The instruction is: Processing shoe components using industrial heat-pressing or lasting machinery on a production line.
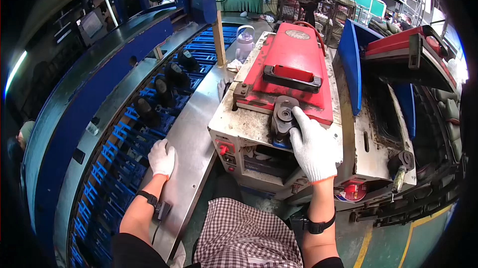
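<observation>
My right hand [314,151], in a white knitted glove with an orange cuff, grips the dark metal latch [285,113] at the front of a closed red machine lid [298,56]. Its index finger and thumb lie against the latch; the other fingers are partly hidden. A black handle [291,77] crosses the lid behind the latch. In a matching glove, my left hand [162,158] rests on the edge of a steel ledge [191,143], holding nothing I can see, fingers loosely bent and a little apart. Beside it runs a conveyor of blue racks [122,136].
Several dark shoe-shaped forms [164,91] stand on the racks. A wooden post [218,39] and a clear jug [245,44] are beyond the ledge. At right, a second machine has its red lid [398,44] raised, with a blue panel [351,66] beside it. A black fan [309,4] stands behind.
</observation>
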Demonstrator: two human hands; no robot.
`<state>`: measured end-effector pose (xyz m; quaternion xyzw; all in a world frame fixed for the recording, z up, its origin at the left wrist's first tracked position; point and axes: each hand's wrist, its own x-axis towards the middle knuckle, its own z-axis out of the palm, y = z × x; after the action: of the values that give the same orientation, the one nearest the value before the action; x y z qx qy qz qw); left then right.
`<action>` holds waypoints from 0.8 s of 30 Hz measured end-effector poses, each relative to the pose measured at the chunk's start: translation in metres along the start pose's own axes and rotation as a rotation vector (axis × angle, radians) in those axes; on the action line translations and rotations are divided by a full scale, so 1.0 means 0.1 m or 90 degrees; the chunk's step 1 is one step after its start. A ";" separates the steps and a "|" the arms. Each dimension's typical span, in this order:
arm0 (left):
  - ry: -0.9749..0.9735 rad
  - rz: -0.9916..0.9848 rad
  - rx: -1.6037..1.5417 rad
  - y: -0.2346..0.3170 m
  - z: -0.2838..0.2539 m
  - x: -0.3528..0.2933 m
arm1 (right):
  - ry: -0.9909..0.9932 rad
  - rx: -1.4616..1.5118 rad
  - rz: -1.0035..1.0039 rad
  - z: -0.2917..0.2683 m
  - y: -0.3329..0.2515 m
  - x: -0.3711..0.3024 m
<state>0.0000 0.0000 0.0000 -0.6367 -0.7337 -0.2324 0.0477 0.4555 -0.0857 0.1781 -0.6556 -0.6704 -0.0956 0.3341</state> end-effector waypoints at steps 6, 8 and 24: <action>0.017 0.008 0.001 -0.03 0.01 0.02 | 0.001 -0.023 -0.003 -0.01 -0.02 0.00; 0.016 0.008 0.002 -0.04 0.02 0.02 | 0.001 -0.032 -0.005 -0.01 -0.02 0.00; 0.019 -0.002 -0.002 -0.02 0.01 0.01 | 0.013 -0.028 -0.004 0.01 -0.01 0.00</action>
<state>-0.0014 0.0008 -0.0009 -0.6319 -0.7337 -0.2431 0.0568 0.4545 -0.0856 0.1778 -0.6597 -0.6668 -0.1183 0.3259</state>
